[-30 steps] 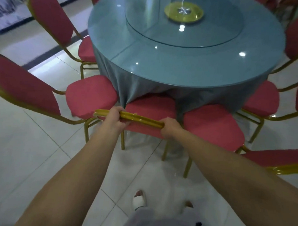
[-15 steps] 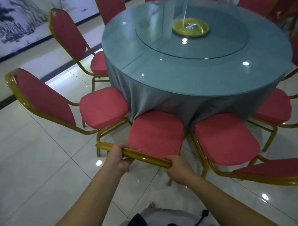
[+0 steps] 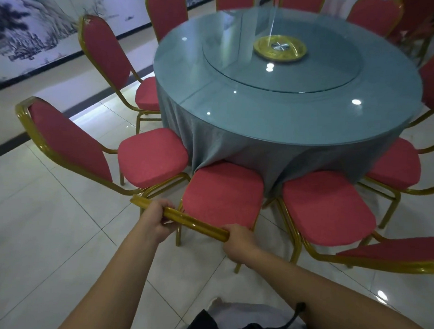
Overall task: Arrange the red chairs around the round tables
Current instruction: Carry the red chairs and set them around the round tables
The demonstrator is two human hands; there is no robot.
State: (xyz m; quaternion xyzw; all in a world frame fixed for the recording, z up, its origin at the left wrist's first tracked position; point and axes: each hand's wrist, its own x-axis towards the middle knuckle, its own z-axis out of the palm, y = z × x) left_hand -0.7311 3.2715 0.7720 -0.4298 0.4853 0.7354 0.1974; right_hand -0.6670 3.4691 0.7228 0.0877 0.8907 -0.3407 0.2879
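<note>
A red chair (image 3: 222, 194) with a gold frame stands in front of me, its seat front tucked under the grey cloth of the round table (image 3: 274, 117). My left hand (image 3: 155, 221) grips the left end of the chair's gold top rail (image 3: 194, 221). My right hand (image 3: 238, 241) grips the rail's right end. More red chairs ring the table: one to the left (image 3: 149, 157), one to the right (image 3: 325, 212), and several further round.
A glass turntable with a gold centre disc (image 3: 280, 48) lies on the table. White floor tiles (image 3: 48, 244) spread to my left and behind. A wall with an ink landscape mural (image 3: 31, 34) runs along the far left.
The chair and table now appear farther from me and more of the room shows; both hands keep their grip on the top rail.
</note>
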